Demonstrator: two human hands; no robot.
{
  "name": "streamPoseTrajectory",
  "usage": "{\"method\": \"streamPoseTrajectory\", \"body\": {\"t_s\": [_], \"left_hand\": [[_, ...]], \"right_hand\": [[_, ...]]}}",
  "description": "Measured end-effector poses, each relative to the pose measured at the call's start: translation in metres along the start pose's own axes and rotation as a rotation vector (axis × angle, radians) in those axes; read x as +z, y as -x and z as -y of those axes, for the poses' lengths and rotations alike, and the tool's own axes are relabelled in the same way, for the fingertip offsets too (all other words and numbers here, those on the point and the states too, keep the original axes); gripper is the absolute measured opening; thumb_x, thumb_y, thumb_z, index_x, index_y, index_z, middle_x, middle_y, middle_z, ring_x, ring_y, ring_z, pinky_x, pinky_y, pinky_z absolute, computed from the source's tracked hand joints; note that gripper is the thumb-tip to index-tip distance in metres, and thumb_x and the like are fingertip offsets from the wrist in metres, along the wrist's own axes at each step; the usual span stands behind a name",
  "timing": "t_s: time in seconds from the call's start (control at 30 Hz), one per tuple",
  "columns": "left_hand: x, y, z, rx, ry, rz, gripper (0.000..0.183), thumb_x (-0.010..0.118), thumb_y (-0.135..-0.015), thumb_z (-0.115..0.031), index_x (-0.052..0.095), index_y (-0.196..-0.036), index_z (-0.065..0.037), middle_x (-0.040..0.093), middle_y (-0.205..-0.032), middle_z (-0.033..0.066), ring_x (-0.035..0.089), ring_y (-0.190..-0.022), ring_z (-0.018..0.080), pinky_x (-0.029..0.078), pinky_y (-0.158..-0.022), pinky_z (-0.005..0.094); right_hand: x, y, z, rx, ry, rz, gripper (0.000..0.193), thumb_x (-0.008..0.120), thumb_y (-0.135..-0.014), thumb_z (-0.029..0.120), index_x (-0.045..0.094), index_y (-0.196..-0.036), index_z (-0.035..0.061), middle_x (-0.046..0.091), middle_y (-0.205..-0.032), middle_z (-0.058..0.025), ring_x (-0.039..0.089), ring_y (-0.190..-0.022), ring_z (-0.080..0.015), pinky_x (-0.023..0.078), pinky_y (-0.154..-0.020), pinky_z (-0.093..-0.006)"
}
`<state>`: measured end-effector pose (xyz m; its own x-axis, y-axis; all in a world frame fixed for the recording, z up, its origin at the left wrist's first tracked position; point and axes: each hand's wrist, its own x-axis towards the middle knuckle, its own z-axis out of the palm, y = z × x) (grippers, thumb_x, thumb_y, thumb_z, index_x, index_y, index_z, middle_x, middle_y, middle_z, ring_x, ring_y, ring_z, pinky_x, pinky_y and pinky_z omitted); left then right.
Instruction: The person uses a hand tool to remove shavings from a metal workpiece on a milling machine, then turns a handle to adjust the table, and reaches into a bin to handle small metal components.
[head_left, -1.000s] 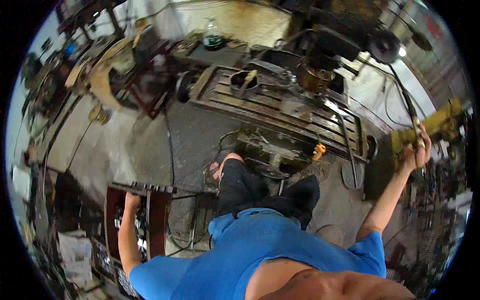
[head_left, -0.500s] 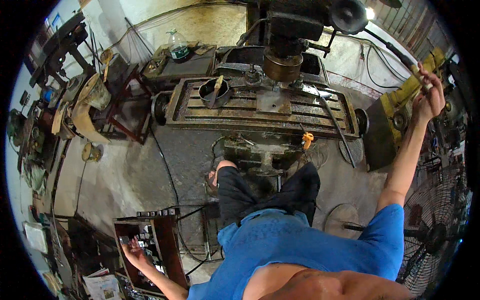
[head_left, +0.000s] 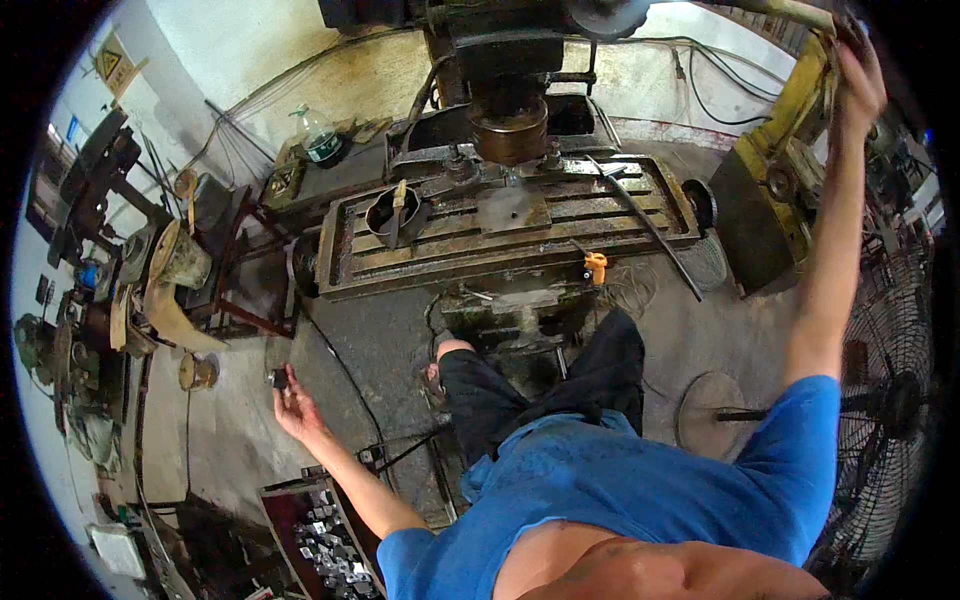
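Note:
My left hand (head_left: 298,410) is raised over the floor at the left, fingers closed on a small dark metal block (head_left: 277,379). Below that forearm stands a box (head_left: 270,500) with several small shiny metal parts (head_left: 330,545) inside. At the far upper right my right hand (head_left: 862,85) is wrapped round the end of a long lever (head_left: 790,10). The milling machine's spindle head (head_left: 508,130) hangs over the slotted table (head_left: 420,255). Beneath the spindle a flat plate (head_left: 513,210) with a small dark hole lies on the table.
On the table are a black pot (head_left: 382,222) with a brush (head_left: 400,205) and a long bar (head_left: 650,230) jutting past the front edge. An orange tool (head_left: 596,266) hangs at that edge. A caged fan (head_left: 890,400) stands right; a clear bottle (head_left: 320,140) sits at the back left.
My left hand has come up out of the box, forward and right, with the metal block. My right hand has gone farther up with the lever. The view has shifted.

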<state>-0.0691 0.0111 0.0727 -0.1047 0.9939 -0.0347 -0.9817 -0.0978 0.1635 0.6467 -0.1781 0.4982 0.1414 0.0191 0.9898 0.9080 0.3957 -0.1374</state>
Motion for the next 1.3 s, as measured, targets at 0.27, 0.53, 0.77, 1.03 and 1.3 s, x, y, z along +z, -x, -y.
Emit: {"method": "streamPoseTrajectory", "body": {"t_s": [0.27,0.53,0.77,1.03,1.3], "left_hand": [[0.003,-0.004,0.033,0.054,-0.302,-0.161,0.025,0.048,-0.082,0.000,0.045,-0.101,0.016,0.052,-0.106,0.0263,0.051,-0.102,0.0344,0.042,-0.095,0.0426],[-0.004,0.008,-0.016,-0.035,-0.586,-0.087,0.023,0.054,-0.083,-0.009,0.051,-0.099,0.007,0.061,-0.086,0.0144,0.060,-0.083,0.0253,0.052,-0.076,0.0321],[-0.001,0.026,-0.008,0.093,-0.843,-0.377,0.029,0.057,-0.082,-0.023,0.053,-0.101,-0.002,0.060,-0.077,0.0097,0.059,-0.066,0.0196,0.048,-0.056,0.0262],[-0.008,0.017,0.001,-0.059,-0.780,-0.293,0.028,0.059,-0.080,-0.024,0.053,-0.099,-0.004,0.060,-0.076,0.0084,0.052,-0.055,0.0167,0.040,-0.050,0.0259],[0.010,0.019,0.006,-0.023,-0.741,-0.275,0.026,0.062,-0.079,-0.023,0.055,-0.098,-0.008,0.060,-0.080,0.0041,0.053,-0.062,0.0140,0.039,-0.044,0.0214]], "right_hand": [[0.013,0.407,-0.009,1.251,-0.086,0.851,0.041,0.059,-0.062,0.010,0.058,-0.098,-0.0087,0.063,-0.083,-0.0135,0.061,-0.073,-0.0163,0.046,-0.063,-0.0251],[0.070,0.524,-0.006,1.634,-0.253,0.481,0.014,0.057,-0.067,0.013,0.055,-0.076,0.0032,0.049,-0.061,0.0000,0.045,-0.049,-0.0111,0.033,-0.044,-0.0248],[0.048,0.422,0.025,1.257,-0.560,0.417,0.063,0.058,-0.057,0.008,0.045,-0.119,0.0035,0.054,-0.070,-0.0058,0.048,-0.042,-0.0111,0.041,-0.039,-0.0225],[0.126,0.321,0.059,0.514,0.589,1.541,0.031,0.054,-0.059,0.025,0.064,-0.076,0.0006,0.063,-0.077,-0.0193,0.062,-0.075,-0.0321,0.050,-0.070,-0.0376],[0.177,0.325,0.036,0.654,0.637,1.423,0.032,0.051,-0.067,0.027,0.064,-0.083,0.0026,0.063,-0.088,-0.0191,0.062,-0.083,-0.0309,0.049,-0.075,-0.0377]]}}
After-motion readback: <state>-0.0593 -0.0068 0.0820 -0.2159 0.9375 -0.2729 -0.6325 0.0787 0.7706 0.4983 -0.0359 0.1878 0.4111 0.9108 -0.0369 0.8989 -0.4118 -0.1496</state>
